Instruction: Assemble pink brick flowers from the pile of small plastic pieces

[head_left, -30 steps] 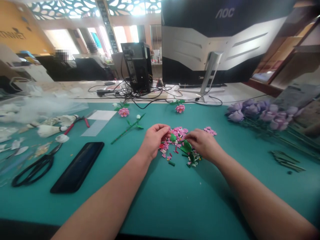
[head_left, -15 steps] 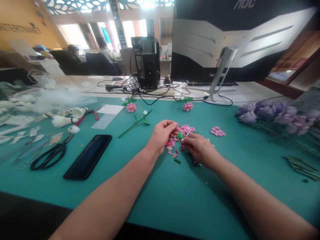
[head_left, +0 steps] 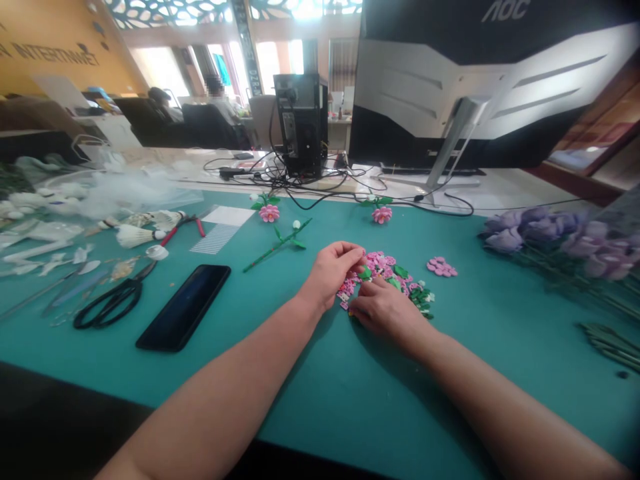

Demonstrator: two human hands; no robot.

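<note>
A heap of small pink and green toy-brick pieces (head_left: 395, 273) lies on the teal mat (head_left: 350, 400). My left hand (head_left: 333, 270) rests at the heap's left edge with its fingers curled in a pinch; what it holds is too small to see. My right hand (head_left: 383, 310) lies palm down on the near left part of the heap, fingers bent over the pieces. A small cluster of pink petals (head_left: 441, 267) sits apart to the right. Two built pink flowers (head_left: 269, 213) (head_left: 382, 214) and a green stem with a white bud (head_left: 280, 243) lie farther back.
A black phone (head_left: 184, 315), black scissors (head_left: 107, 308), red-handled pliers (head_left: 183, 227) and white shuttlecocks (head_left: 135, 235) lie at the left. Purple artificial flowers (head_left: 560, 237) and green stems (head_left: 610, 340) are at the right. A monitor (head_left: 475, 80), a computer tower (head_left: 301, 123) and cables stand behind. People sit far back.
My right hand has slid left and nearer across the heap, uncovering the green pieces on its right side. My left hand stays at the heap's left edge. The view has shifted a little.
</note>
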